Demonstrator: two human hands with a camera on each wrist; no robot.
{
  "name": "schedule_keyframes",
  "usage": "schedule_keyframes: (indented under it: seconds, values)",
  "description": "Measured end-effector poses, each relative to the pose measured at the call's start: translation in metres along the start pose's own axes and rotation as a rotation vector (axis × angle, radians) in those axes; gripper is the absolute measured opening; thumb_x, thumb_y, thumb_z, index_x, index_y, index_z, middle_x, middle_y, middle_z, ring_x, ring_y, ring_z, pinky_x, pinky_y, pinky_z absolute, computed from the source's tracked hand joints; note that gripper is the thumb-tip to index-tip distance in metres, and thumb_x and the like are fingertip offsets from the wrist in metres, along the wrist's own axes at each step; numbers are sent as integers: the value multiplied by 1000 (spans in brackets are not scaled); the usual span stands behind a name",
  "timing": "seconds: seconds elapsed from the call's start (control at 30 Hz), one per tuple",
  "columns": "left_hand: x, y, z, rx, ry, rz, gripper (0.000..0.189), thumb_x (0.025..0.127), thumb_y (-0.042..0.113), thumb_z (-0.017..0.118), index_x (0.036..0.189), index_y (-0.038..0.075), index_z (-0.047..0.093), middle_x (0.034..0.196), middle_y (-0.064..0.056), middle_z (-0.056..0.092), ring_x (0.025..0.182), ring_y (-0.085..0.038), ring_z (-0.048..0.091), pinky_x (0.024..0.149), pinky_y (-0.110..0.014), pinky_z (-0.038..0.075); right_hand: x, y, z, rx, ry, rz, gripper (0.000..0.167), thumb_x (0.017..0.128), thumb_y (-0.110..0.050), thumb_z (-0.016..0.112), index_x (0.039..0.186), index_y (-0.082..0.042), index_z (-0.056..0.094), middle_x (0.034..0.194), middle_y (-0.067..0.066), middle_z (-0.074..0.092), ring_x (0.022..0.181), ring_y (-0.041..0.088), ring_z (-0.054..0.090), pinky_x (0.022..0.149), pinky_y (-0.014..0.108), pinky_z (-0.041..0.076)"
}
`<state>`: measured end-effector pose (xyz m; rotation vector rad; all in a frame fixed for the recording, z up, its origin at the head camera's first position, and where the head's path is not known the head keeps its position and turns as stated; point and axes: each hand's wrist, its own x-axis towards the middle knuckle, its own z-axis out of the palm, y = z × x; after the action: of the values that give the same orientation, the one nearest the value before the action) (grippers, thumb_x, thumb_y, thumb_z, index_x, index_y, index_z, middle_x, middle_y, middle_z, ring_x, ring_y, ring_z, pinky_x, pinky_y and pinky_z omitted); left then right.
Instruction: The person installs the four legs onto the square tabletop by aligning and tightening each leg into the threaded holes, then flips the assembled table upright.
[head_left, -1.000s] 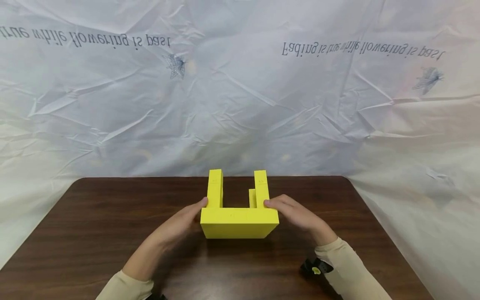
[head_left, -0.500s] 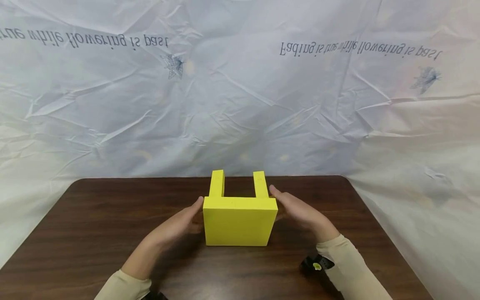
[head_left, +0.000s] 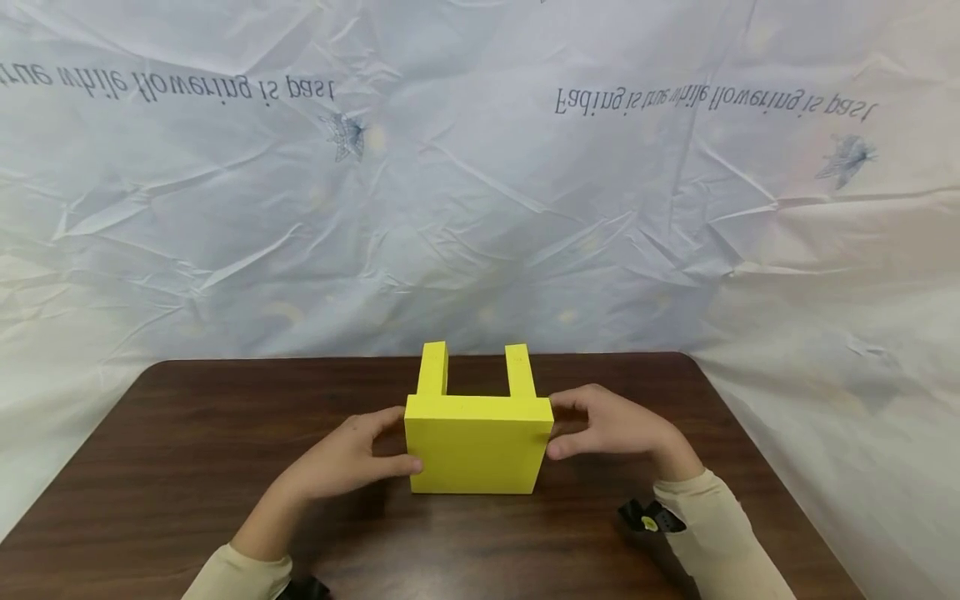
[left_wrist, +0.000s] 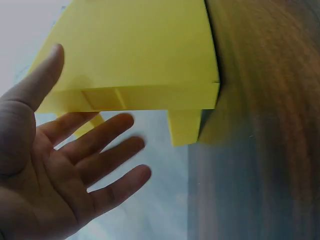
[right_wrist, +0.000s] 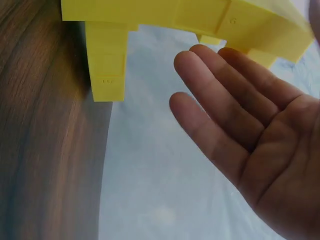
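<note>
A small yellow stool (head_left: 476,454) stands on its side on the table, its flat seat towards me and its legs (head_left: 432,368) pointing away. My left hand (head_left: 345,454) is at its left side. The thumb lies over the seat's left edge, and in the left wrist view the fingers (left_wrist: 115,192) spread loosely beside the stool. At the right side, my right hand (head_left: 611,423) has its thumb tip by the seat's edge. Its fingers (right_wrist: 215,95) look nearly straight in the right wrist view, close to the stool's side. The far fingertips are hidden in the head view.
The stool is on a dark brown wooden table (head_left: 225,433) with rounded far corners. A pale wrinkled cloth (head_left: 480,208) with printed lettering and butterflies hangs behind and around it. A black strap (head_left: 651,517) is at the right wrist.
The stool has tipped so its flat seat faces me, with its legs turned away. Both thumbs have left the upper side and come down to the seat's edges.
</note>
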<state>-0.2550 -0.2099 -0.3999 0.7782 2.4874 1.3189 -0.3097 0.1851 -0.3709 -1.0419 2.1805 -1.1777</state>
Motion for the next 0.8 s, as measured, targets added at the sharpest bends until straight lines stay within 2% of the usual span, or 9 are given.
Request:
schedule_keyframes:
  seconds: [0.07,0.17,0.27,0.53,0.8]
  values:
    - [1,-3,2,34,23,22,66,95,42,80,148,9,59,139,-2,68,138,-33,57,108,-62,48,2,-1,3,16,-15,-13,48,93,-20,84,136,-4,69,124,6,76,110,32,75,93,40,62]
    - [2,-6,2,64,46,42,56,95,41,81,139,9,66,131,1,72,130,-31,63,104,-59,52,4,-2,8,-21,-18,-27,41,92,-22,86,129,-10,75,117,2,79,105,30,77,89,38,63]
    - [4,-11,2,89,48,51,50,94,38,83,133,10,70,128,0,74,126,-30,66,101,-58,55,5,-3,11,-28,-24,-16,36,91,-21,86,124,-10,78,112,1,80,101,28,78,84,36,64]
    - [10,-22,5,125,-17,76,49,91,32,86,133,10,74,128,-2,75,126,-30,66,103,-57,53,13,3,19,-52,-68,8,35,90,-17,88,123,-15,77,112,-6,79,102,19,77,87,38,63]
    - [11,-30,12,95,-90,55,37,95,28,83,128,14,75,114,9,78,107,-12,73,90,-36,60,16,6,24,-75,-101,-17,39,92,-13,85,129,-17,75,118,-7,77,109,13,74,91,37,62]
